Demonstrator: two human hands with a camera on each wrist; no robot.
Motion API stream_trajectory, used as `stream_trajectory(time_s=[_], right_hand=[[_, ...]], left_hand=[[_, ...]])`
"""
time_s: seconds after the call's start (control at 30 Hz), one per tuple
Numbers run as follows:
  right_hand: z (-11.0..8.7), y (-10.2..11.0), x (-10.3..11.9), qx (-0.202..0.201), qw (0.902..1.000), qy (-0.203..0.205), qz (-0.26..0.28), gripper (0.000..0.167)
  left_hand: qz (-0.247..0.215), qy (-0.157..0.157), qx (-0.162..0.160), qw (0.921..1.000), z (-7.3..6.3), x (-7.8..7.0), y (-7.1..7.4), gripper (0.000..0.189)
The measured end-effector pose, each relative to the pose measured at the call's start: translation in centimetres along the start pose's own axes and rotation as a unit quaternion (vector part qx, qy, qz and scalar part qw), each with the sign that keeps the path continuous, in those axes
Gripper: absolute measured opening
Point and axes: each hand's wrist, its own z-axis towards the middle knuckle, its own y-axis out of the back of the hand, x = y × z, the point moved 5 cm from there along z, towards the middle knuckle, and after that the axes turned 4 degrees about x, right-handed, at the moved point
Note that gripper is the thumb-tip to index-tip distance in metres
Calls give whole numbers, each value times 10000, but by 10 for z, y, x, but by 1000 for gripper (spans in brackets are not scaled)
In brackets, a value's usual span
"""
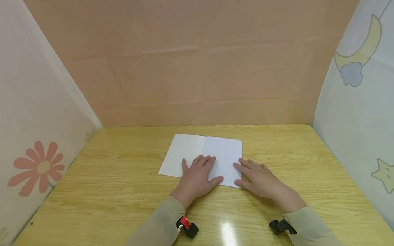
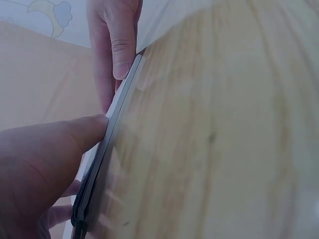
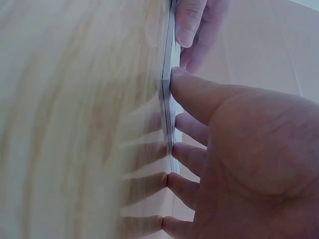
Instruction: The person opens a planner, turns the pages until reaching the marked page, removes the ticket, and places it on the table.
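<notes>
An open notebook (image 1: 223,150) lies flat on the wooden table, its right page ruled and its left page plain white. Across the lower middle of it, near the fold, my left hand (image 1: 197,177) rests with fingers spread and thumb out on the ruled page. At the right edge of that page, my right hand (image 1: 259,179) touches the paper with outstretched fingertips; in the right wrist view its lower fingers reach the tabletop beside the notebook's edge (image 3: 167,89). From the left wrist view, the left thumb (image 2: 92,130) presses on the notebook's near edge.
The wooden table (image 1: 112,201) spreads around the notebook on all sides. A plain tan backdrop (image 1: 202,61) stands behind it. Side panels carry a flower print (image 1: 42,167) at left and a moon print (image 1: 367,42) at right. Both wrists wear black straps.
</notes>
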Motion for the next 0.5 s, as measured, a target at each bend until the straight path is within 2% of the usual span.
stream_trajectory(time_s=[0.2,0.5], right_hand=[[-2,1,1,-3,10000,-6,81,66],[-3,0,-1,-69,9998,-21,165,74]], left_hand=[[-140,85,-99,9998,-1,0,3,74],[-415,230,-366,9982,0,2,-2,59]])
